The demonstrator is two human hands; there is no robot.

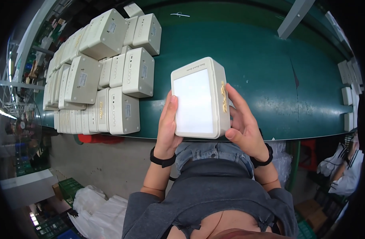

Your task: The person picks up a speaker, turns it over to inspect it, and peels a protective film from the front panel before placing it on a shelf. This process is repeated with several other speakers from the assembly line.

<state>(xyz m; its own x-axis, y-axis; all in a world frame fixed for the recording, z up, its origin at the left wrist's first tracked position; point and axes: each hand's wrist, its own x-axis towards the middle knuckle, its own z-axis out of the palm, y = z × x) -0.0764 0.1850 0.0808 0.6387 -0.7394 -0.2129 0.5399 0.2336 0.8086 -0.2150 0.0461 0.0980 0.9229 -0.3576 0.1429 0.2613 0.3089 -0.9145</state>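
Above the table's near edge, I hold a cream box-shaped electronic device (195, 101) with rounded corners, tilted slightly. A bright white rectangular panel fills most of its front, and gold lettering runs down its right side. My left hand (168, 123) grips the left side, thumb on the panel's edge and fingers mostly hidden behind. My right hand (246, 129) supports the other side: its index fingertip touches near the gold lettering and its thumb rests by the lower right corner. The other fingers curl partly behind the device.
Stacks of similar cream devices (124, 110) stand in rows at the left of the green table (262, 59). A grey metal post (296, 18) rises at the far right. Several pale boxes (347, 95) line the right edge. White plastic bags (98, 211) lie below left, beside green crates (70, 189).
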